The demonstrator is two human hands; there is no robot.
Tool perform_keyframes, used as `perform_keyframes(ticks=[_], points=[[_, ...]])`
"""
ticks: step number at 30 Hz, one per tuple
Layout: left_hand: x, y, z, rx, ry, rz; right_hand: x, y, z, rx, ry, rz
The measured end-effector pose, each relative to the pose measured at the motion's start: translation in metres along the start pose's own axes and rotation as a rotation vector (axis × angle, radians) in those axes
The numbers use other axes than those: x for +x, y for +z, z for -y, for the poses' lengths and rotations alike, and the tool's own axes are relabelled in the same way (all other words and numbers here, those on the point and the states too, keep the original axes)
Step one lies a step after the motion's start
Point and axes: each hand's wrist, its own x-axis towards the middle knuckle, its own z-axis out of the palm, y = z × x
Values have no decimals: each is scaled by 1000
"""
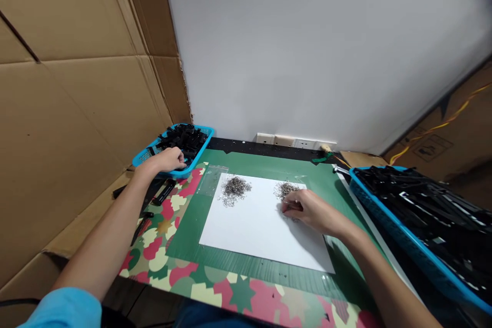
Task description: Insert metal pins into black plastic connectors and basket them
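My left hand (pixel 169 159) reaches over the near rim of a blue plastic basket (pixel 210 136), its fingers curled down among black plastic parts (pixel 187 136). Whatever those fingers grip is hidden. Over on the right, my right hand (pixel 305 207) bends down to a small pile of tiny silvery metal pieces (pixel 284 189), thumb and fingers pinched together. What is between the tips is too small to make out. A second pile of such pieces (pixel 235 186) lies at the left of the same white sheet (pixel 261 236).
The sheet lies on a green mat (pixel 184 238) over a patterned board (pixel 215 279). Clear plastic bags (pixel 209 179) lie along its edge. Another blue basket (pixel 400 223) with long black parts stands right. Loose black parts (pixel 164 192) lie left. Cardboard (pixel 88 102) and a wall (pixel 300 51) enclose the table.
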Motion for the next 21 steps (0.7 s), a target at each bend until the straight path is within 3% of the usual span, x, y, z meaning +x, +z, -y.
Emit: perform_keyframes(ticks=[3, 7, 9, 13, 17, 21], points=[[0, -4, 1, -7, -2, -97, -2, -4, 1, 46, -20, 14], [-10, -19, -14, -175, 86, -373, -3, -8, 1, 87, -15, 2], [-20, -26, -35, -370, 146, -499, -2, -7, 0, 87, -7, 1], [-46, -27, -100, -730, 341, -515, 1, -3, -2, 109, -14, 19], [-71, 2, -165, -986, 439, -382, 3, -2, -6, 114, -16, 28], [-89, 50, -200, -1242, 411, 115, 3, -1, -9, 111, 6, 15]])
